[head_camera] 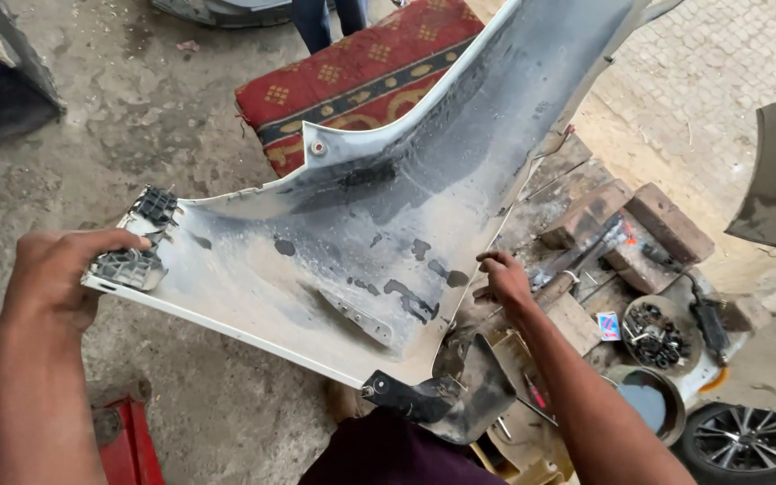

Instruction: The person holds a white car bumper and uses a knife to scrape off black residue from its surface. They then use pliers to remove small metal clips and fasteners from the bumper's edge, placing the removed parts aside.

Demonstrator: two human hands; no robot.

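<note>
Over the red patterned cushion (361, 76), a white car bumper panel (388, 224) is held, inner side up.
Its bracketed left end is grasped by the left hand (60, 269); the right hand (503, 280), fingers curled, rests at its right edge. Both edges should be supported evenly to prevent twisting.

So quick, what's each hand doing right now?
Left hand: closed on the end of the white car bumper panel, by its clips.
Right hand: at the panel's far edge, fingers curled; whether it grips cannot be told.
</note>
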